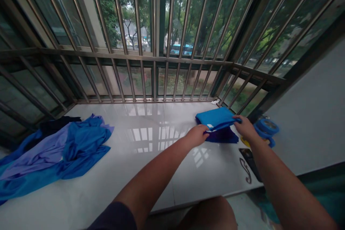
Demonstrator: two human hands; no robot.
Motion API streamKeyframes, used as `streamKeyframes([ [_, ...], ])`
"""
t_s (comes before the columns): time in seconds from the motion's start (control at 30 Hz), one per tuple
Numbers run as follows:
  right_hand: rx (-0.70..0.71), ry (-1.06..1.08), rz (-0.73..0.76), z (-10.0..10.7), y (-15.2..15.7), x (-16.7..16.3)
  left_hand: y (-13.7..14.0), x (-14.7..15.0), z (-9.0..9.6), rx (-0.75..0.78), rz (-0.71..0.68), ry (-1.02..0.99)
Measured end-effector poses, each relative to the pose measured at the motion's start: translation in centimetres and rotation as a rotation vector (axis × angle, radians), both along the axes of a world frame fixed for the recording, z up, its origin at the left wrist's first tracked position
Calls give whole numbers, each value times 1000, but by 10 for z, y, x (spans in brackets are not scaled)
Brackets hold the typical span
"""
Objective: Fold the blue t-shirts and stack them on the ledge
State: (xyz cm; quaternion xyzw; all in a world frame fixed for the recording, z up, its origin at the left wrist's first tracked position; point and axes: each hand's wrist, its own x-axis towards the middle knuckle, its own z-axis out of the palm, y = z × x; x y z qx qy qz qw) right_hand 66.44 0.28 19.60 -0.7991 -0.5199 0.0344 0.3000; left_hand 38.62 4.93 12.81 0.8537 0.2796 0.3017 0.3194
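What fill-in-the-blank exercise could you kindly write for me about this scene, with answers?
The left hand and right hand hold a folded cloth whose upper face is ____.
The crumpled clothes lie to the ____ of the folded cloth.
The dark flat object lies nearer the ____ hand.
Missing words: blue; left; right.

i am finding no words, numbers or signs that i can read. i am holding a folded blue cloth (215,116) whose small white patch (210,126) is showing no legible print, and the blue vehicle (182,49) outside is appearing too small for any lettering.
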Motion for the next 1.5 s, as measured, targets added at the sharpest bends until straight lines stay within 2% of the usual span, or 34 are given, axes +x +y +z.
streamKeyframes([
  [0.07, -58, -2, -33, -27, -13, 4, -18, -12, -27, -25, -41, 53],
  [0.13, -106, -11, -59, -57, -31, -2, -41, -36, -52, -40, -62, 87],
  [0.2, -89, -30, -30, -90, -53, -19, -64, -71, -72, -47, -53, 103],
  [0.27, -8, -66, 60, -126, -78, -43, -79, -117, -86, -50, -7, 108],
  [0.33, 89, -86, 180, -159, -104, -74, -85, -176, -92, -36, 139, 140],
  [0.4, 151, -81, 295, -188, -129, -112, -82, -247, -91, 23, 461, 252],
  [0.53, 192, -6, 453, -226, -167, -189, -74, -391, -71, 42, 910, 368],
  [0.6, 185, 34, 488, -237, -178, -220, -76, -443, -62, 44, 1134, 555],
  [0.67, 173, 20, 513, -244, -184, -243, -84, -471, -59, 9, 1200, 738],
  [0.7, 172, -6, 532, -246, -186, -251, -88, -475, -59, -12, 1178, 790],
  [0.77, 179, -58, 571, -250, -188, -263, -97, -466, -67, -36, 1085, 787],
  [0.97, 120, -49, 642, -245, -193, -282, -134, -362, -107, -32, 764, 614],
  [1.03, 91, -50, 671, -242, -193, -285, -144, -341, -113, 3, 691, 542],
  [1.07, 79, -48, 682, -241, -194, -286, -147, -338, -114, 38, 699, 499],
  [1.13, 67, -40, 697, -240, -195, -287, -146, -350, -109, 137, 822, 432],
  [1.2, 59, -30, 730, -240, -198, -285, -138, -376, -101, 211, 1034, 446],
  [1.27, 55, -17, 753, -241, -201, -282, -127, -406, -93, 163, 1179, 552],
  [1.33, 45, -4, 776, -241, -204, -278, -117, -429, -87, 50, 1188, 645],
  [1.4, 30, 14, 785, -240, -205, -275, -110, -438, -84, -30, 1113, 675],
  [1.5, 9, 60, 757, -236, -206, -277, -109, -422, -87, -51, 976, 646],
])
